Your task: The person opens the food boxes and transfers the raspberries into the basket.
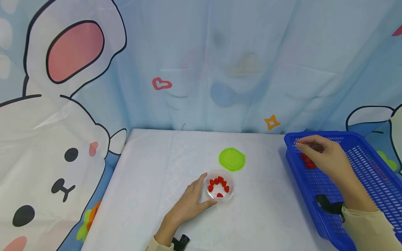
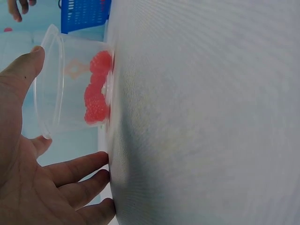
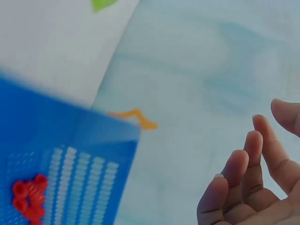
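A small clear plastic cup (image 1: 231,194) stands upright on the table with several red raspberries (image 1: 224,183) at its bottom. My left hand (image 1: 187,205) holds its rim between thumb and index finger; in the left wrist view the other fingers (image 2: 84,190) rest on the white cloth. Over the near left part of a blue basket (image 1: 298,181) hovers my right hand (image 1: 329,157). Its fingers (image 3: 234,173) are loosely bent, apart from the thumb, with nothing seen between them. More red raspberries (image 3: 30,199) lie in the basket below that hand.
Just behind the cup lies a bright green round lid (image 1: 232,159), flat on the white table (image 1: 157,167). The basket's raised walls border the table's right side. A blue printed curtain (image 1: 194,69) hangs behind the table.
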A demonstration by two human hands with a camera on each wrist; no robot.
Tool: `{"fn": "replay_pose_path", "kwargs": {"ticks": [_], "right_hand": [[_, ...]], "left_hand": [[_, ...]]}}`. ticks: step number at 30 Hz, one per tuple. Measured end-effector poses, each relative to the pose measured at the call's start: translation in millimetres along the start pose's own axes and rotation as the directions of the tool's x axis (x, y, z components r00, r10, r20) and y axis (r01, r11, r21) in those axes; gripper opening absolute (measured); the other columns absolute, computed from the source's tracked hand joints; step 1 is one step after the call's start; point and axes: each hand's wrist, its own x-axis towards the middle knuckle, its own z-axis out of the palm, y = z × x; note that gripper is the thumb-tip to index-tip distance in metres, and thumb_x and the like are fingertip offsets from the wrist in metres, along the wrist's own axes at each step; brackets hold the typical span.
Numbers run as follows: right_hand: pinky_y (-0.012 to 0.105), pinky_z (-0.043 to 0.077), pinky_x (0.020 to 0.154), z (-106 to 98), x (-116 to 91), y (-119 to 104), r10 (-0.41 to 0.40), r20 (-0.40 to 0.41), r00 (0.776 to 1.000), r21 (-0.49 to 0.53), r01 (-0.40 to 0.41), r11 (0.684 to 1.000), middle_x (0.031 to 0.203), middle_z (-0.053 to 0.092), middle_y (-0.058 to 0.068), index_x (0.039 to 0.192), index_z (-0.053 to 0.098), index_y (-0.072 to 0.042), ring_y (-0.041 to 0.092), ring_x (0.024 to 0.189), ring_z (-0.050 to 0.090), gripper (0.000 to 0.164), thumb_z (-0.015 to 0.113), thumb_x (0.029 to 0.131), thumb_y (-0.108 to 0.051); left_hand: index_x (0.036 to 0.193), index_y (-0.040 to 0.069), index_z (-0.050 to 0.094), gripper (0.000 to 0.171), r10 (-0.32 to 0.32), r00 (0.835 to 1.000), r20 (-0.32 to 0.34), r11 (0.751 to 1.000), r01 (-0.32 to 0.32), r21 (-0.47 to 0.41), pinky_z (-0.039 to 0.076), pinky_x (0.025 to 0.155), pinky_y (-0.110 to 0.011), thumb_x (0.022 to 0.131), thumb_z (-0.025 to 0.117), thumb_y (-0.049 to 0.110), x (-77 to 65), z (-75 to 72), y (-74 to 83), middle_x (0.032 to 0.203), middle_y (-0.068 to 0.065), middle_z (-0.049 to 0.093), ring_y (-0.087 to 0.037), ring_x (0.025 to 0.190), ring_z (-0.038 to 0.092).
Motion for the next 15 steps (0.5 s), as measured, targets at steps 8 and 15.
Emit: {"fn": "replay_pose_path", "kwargs": {"ticks": [8,15], "right_hand": [[0.029,0.042,0.055,17.5,-10.0,-24.7,-0.113,0.018,0.993,0.033,0.112,0.993,0.099,0.062,0.007,0.12,0.068,-0.013,0.022,0.075,0.053,0.031,0.064,0.099,-0.035],[0.028,0.045,0.058,34.3,-6.7,-40.3,-0.18,0.041,0.983,0.054,0.177,0.983,0.103,0.063,0.004,0.116,0.071,-0.014,0.021,0.08,0.055,0.025,0.065,0.099,-0.032]], "left_hand": [[0.161,0.03,0.016,0.095,0.002,1.0,0.001,1.0,-0.002,0.001,0.034,0.11,-0.056,0.088,0.068,0.061,0.7,0.1,1.1,0.158,-0.008,0.033,-0.03,0.143,0.032],[0.161,0.029,0.016,0.096,0.017,1.0,-0.015,1.0,-0.017,0.017,0.033,0.111,-0.054,0.087,0.065,0.065,-0.3,-0.5,1.1,0.157,-0.009,0.033,-0.03,0.143,0.032]]}}
